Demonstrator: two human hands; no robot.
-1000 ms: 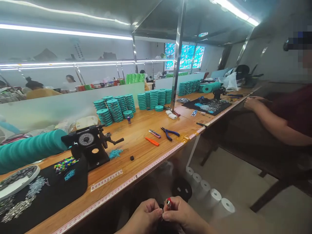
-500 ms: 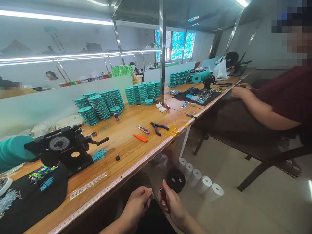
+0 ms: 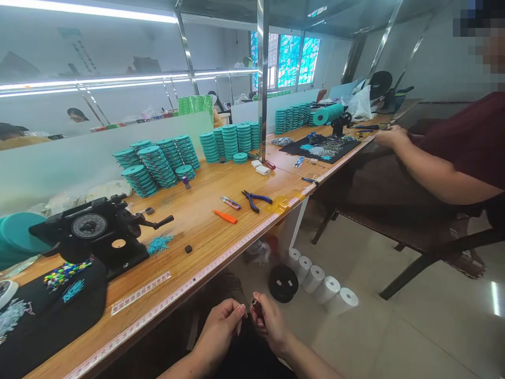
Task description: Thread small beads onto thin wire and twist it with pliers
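Both my hands are over my lap, in front of the table edge. My left hand (image 3: 224, 327) is closed in a pinch; what its fingertips hold is too small to make out. Close beside it on the right, my right hand (image 3: 270, 322) wraps round a dark red handle (image 3: 258, 309) with a metal end. The two hands are slightly apart. Blue pliers (image 3: 256, 200), small snips (image 3: 230, 202) and an orange tool (image 3: 225, 217) lie on the wooden table (image 3: 205, 231) beyond them.
A black hand-cranked machine (image 3: 102, 231) stands at the left by a black mat (image 3: 71, 326) with beads. Teal spools (image 3: 158, 166) are stacked at the back. White rolls (image 3: 331, 289) and a black reel (image 3: 283, 283) are on the floor. A person (image 3: 445, 163) sits at the right.
My right thumb has bent down onto the dark red handle, which now tilts more toward the left. The view has shifted slightly. The person's hands at the right have moved a little.
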